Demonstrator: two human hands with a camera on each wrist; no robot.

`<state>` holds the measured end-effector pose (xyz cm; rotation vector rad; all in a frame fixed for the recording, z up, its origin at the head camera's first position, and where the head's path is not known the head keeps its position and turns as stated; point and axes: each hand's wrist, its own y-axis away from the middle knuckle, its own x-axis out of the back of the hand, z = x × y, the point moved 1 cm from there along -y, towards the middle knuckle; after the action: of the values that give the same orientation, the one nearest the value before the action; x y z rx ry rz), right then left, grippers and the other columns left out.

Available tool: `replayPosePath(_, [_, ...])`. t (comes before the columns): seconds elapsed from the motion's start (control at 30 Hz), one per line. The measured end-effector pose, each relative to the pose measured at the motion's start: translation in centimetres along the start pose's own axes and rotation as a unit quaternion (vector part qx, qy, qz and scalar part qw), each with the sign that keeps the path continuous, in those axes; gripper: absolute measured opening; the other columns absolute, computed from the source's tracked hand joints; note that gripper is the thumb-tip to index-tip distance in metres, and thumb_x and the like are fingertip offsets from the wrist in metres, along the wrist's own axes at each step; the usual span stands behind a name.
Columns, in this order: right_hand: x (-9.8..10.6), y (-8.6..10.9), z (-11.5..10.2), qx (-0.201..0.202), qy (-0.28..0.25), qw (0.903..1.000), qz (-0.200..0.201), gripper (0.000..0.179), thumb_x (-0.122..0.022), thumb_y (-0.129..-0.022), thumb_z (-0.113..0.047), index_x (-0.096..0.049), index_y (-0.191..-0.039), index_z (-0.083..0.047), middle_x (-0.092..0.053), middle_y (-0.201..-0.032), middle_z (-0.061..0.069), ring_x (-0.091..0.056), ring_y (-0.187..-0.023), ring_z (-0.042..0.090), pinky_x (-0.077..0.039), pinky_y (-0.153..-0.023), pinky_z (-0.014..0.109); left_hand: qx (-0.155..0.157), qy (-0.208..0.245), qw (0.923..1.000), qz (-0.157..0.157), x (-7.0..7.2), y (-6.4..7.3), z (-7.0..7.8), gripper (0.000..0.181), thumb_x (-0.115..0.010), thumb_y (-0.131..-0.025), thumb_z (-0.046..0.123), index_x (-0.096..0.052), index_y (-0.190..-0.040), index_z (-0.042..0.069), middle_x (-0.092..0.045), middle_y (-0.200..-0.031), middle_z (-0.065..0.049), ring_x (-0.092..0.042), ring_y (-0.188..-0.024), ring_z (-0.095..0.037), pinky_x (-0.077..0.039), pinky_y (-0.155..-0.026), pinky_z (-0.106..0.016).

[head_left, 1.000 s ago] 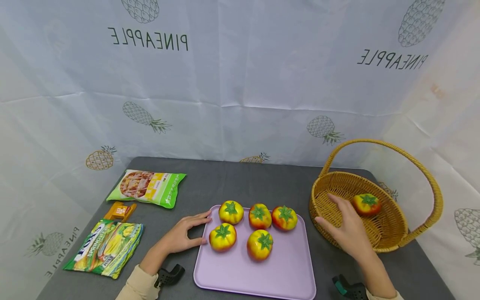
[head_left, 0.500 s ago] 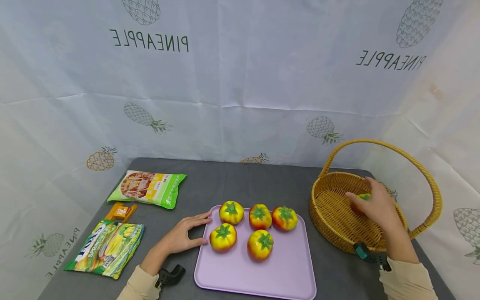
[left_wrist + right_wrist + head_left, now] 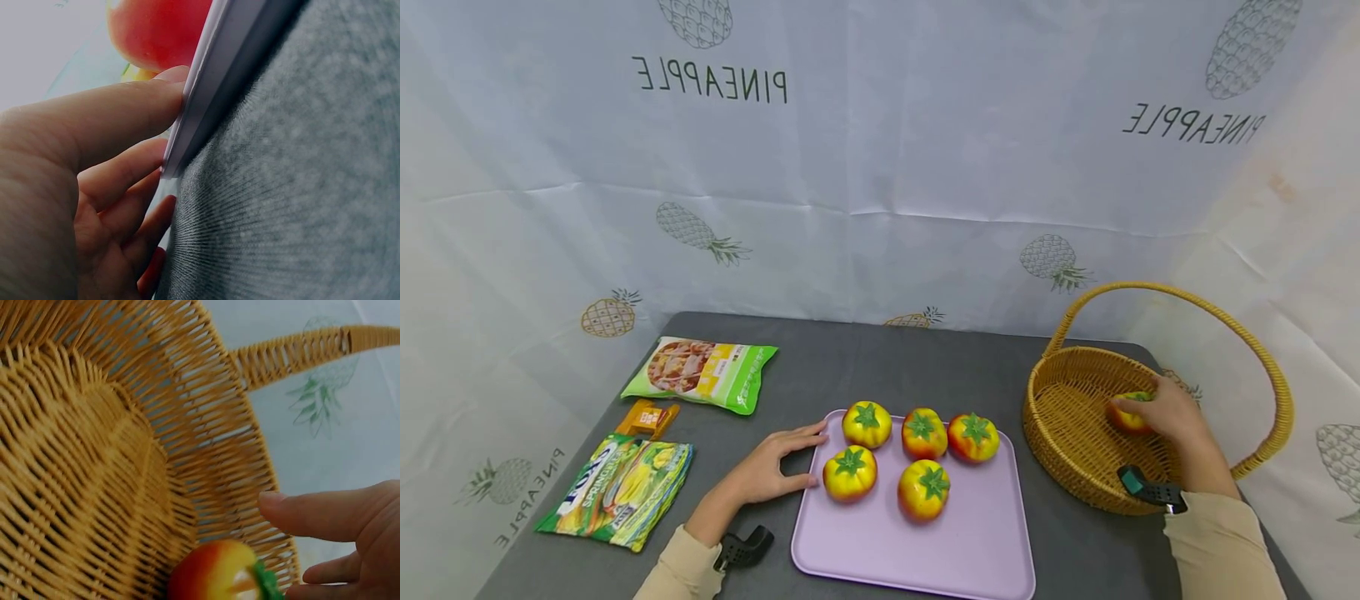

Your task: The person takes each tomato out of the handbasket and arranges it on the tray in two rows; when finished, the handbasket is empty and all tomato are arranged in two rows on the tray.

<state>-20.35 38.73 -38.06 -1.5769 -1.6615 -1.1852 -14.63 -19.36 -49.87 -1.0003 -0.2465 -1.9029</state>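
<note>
My left hand (image 3: pixel 772 468) rests at the left edge of a lilac tray (image 3: pixel 977 550). The left wrist view shows its thumb (image 3: pixel 134 112) touching the tray's rim (image 3: pixel 206 81), with the other fingers extended beside it. Inside a wicker basket (image 3: pixel 1060 433) at the right, my right hand (image 3: pixel 1176 412) is over a red-and-yellow persimmon (image 3: pixel 1126 419) with a green leafy top. In the right wrist view, the thumb (image 3: pixel 312 512) is straight and appears apart from that persimmon (image 3: pixel 212 572); the fingertips come close to its leaves, and contact there is unclear.
Several more persimmons (image 3: pixel 923 492) sit on the tray. Two food bags, one green and white (image 3: pixel 707 372) and one of vegetables (image 3: pixel 621 492), lie at the left with a small orange packet (image 3: pixel 647 418) between them. The basket's tall handle (image 3: pixel 1240 333) arches over it.
My right hand has moved right and into the basket, then come down around the persimmon there. The left hand has stayed at the tray's edge.
</note>
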Motion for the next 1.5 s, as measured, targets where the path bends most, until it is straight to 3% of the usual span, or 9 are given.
replayPosePath(0.07, [0.0, -0.1, 0.4, -0.007, -0.001, 1.0000, -0.002, 0.091, -0.057, -0.091, -0.045, -0.019, -0.136, 0.024, -0.038, -0.122, 0.046, -0.044, -0.104, 0.053, -0.045, -0.079, 0.053, 0.000, 0.001, 1.0000, 0.000, 0.0, 0.0, 0.0, 0.055, -0.071, -0.082, 0.039, -0.058, -0.132, 0.019, -0.045, -0.146, -0.002, -0.045, -0.132, -0.029, -0.037, -0.101, -0.057])
replayPosePath(0.2, [-0.1, -0.4, 0.9, -0.019, 0.006, 0.9998, -0.003, 0.082, -0.059, -0.090, -0.037, -0.024, -0.127, 0.028, -0.044, -0.103, 0.036, -0.047, -0.085, 0.038, -0.042, -0.066, 0.037, -0.001, 0.002, 1.0000, -0.001, 0.1, -0.1, 0.1, 0.056, -0.071, -0.082, 0.039, -0.058, -0.132, 0.018, -0.045, -0.146, -0.002, -0.045, -0.132, -0.029, -0.037, -0.101, -0.057])
replayPosePath(0.43, [-0.6, -0.9, 1.7, -0.030, 0.010, 0.9994, -0.015, 0.093, -0.067, -0.084, -0.036, -0.019, -0.130, 0.029, -0.041, -0.107, 0.040, -0.046, -0.089, 0.043, -0.043, -0.073, 0.045, -0.004, 0.002, 1.0000, -0.002, 0.1, -0.3, 0.2, 0.056, -0.071, -0.082, 0.039, -0.058, -0.132, 0.017, -0.045, -0.146, -0.002, -0.044, -0.133, -0.029, -0.037, -0.101, -0.057])
replayPosePath(0.8, [-0.7, -0.8, 1.9, -0.033, 0.028, 0.9990, -0.001, 0.077, -0.067, -0.083, -0.042, -0.039, -0.111, 0.023, -0.049, -0.088, 0.027, -0.049, -0.078, 0.033, -0.039, -0.060, 0.032, -0.014, -0.001, 0.9999, -0.002, 0.1, -0.2, 0.2, 0.056, -0.071, -0.082, 0.038, -0.058, -0.132, 0.016, -0.045, -0.146, -0.003, -0.045, -0.132, -0.028, -0.038, -0.101, -0.055])
replayPosePath(1.0, [-0.5, -0.4, 0.9, 0.007, 0.024, 0.9995, 0.018, 0.078, -0.063, -0.087, -0.045, -0.040, -0.119, 0.022, -0.052, -0.094, 0.029, -0.051, -0.079, 0.033, -0.039, -0.059, 0.031, -0.006, 0.003, 1.0000, -0.003, 0.0, -0.1, 0.1, 0.055, -0.071, -0.082, 0.038, -0.058, -0.132, 0.018, -0.045, -0.146, -0.002, -0.044, -0.133, -0.029, -0.036, -0.101, -0.057])
replayPosePath(1.2, [-0.5, 0.4, -1.1, 0.056, 0.015, 0.9978, 0.031, 0.084, -0.061, -0.088, -0.049, -0.036, -0.131, 0.018, -0.049, -0.112, 0.036, -0.052, -0.086, 0.036, -0.040, -0.062, 0.030, -0.004, 0.006, 1.0000, -0.003, 0.1, -0.1, 0.1, 0.056, -0.071, -0.082, 0.038, -0.058, -0.132, 0.018, -0.045, -0.146, -0.003, -0.044, -0.133, -0.030, -0.036, -0.101, -0.058])
replayPosePath(1.5, [-2.0, 2.6, -4.2, 0.142, -0.020, 0.9872, 0.070, 0.079, -0.066, -0.086, -0.044, -0.037, -0.138, 0.009, -0.041, -0.126, 0.033, -0.048, -0.095, 0.037, -0.045, -0.066, 0.032, -0.005, 0.005, 1.0000, -0.002, 0.2, -0.1, 0.2, 0.055, -0.071, -0.082, 0.037, -0.058, -0.132, 0.017, -0.045, -0.146, -0.004, -0.044, -0.133, -0.030, -0.036, -0.101, -0.058])
